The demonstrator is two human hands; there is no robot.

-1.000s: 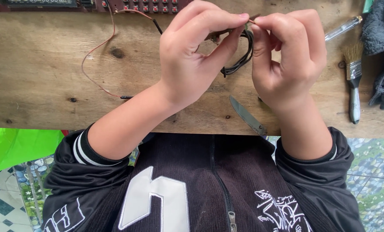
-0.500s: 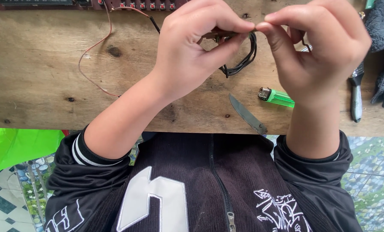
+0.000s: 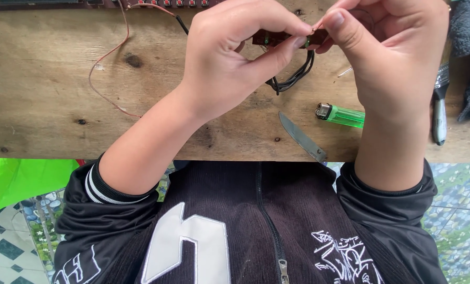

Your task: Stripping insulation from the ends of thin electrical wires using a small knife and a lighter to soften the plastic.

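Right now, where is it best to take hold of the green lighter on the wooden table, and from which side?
Grip the green lighter across its translucent plastic body, coming from above. It lies flat on the wooden table, its long sides free, metal head toward the knife blade. The right hand is nearest, but both hands hold a small circuit board.

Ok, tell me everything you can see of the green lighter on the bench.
The green lighter lies flat on the bare wooden bench, its long axis nearly level across the picture, tilted slightly. Its body looks like translucent bright green plastic; a silver metal cap sits at its left end. The far right end is hidden behind the right hand, which is raised above it. A knife blade lies just to its lower left, apart from it. Nothing visibly touches it but the bench.
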